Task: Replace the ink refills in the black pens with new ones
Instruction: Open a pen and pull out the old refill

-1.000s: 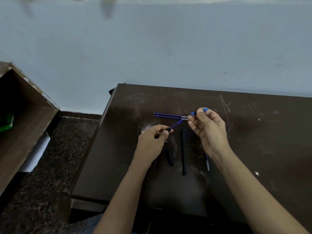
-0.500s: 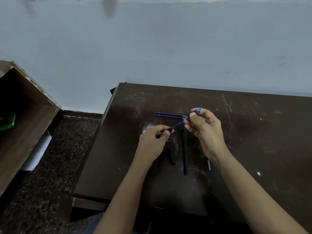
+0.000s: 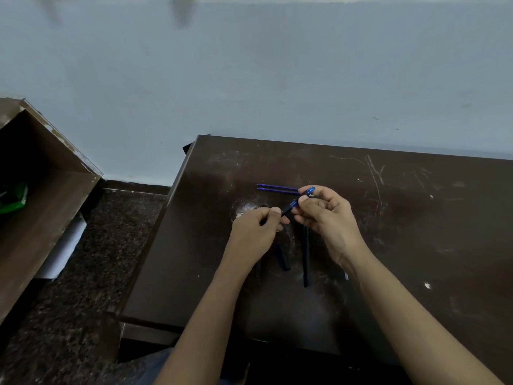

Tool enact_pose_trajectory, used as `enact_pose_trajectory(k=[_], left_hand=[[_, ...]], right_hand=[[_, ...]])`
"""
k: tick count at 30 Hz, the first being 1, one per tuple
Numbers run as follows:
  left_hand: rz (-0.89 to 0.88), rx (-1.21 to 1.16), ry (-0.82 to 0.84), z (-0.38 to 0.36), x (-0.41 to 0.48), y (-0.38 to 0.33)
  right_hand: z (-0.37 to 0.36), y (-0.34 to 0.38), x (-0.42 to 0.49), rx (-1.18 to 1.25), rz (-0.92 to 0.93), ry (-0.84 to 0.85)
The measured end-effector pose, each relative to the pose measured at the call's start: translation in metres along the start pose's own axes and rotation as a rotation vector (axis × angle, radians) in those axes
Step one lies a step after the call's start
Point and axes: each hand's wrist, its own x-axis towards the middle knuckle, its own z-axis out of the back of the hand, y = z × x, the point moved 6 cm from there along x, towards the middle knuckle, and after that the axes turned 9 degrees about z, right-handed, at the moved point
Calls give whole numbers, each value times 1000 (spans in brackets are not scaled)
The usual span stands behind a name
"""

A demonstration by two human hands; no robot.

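Above the dark brown table (image 3: 402,240) both hands work on one pen. My left hand (image 3: 256,229) pinches the pen's black front section (image 3: 286,211). My right hand (image 3: 327,218) grips the blue pen barrel (image 3: 304,196), which meets the black section end to end. Two blue refills (image 3: 277,188) lie side by side on the table just beyond the hands. A black pen (image 3: 306,257) lies below the right hand, and a short black cap (image 3: 282,257) lies beside it. Another refill's tip (image 3: 346,275) peeks out beside my right wrist.
A brown wooden cabinet (image 3: 41,207) stands open on the left, with something green (image 3: 14,198) inside. Dark speckled floor (image 3: 91,287) runs between it and the table's left edge. A pale blue wall (image 3: 249,79) rises right behind the table.
My right hand has moved down and left toward my left hand, sliding the blue barrel over the refill until it meets the black section. The exposed refill between the hands is gone from sight.
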Motion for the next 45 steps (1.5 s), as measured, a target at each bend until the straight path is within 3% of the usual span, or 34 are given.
enact_pose_trajectory(k=[12, 17, 22, 28, 33, 39, 45], left_hand=[[-96, 39, 14, -1, 0, -2], [-42, -6, -20, 0, 4, 0], [-160, 36, -51, 5, -1, -5], [-11, -48, 18, -2, 1, 1], [-107, 22, -58, 6, 2, 0], [-25, -68, 8, -1, 1, 0], [-75, -23, -94, 4, 3, 1]], right_hand=[[-4, -5, -1, 10, -57, 52], [-3, -5, 0, 14, -53, 31], [-3, -5, -1, 15, -55, 26], [-5, -6, -2, 11, -48, 26], [-6, -6, -3, 1, -52, 36], [-7, -4, -3, 4, -52, 34], [-8, -4, -3, 10, -53, 42]])
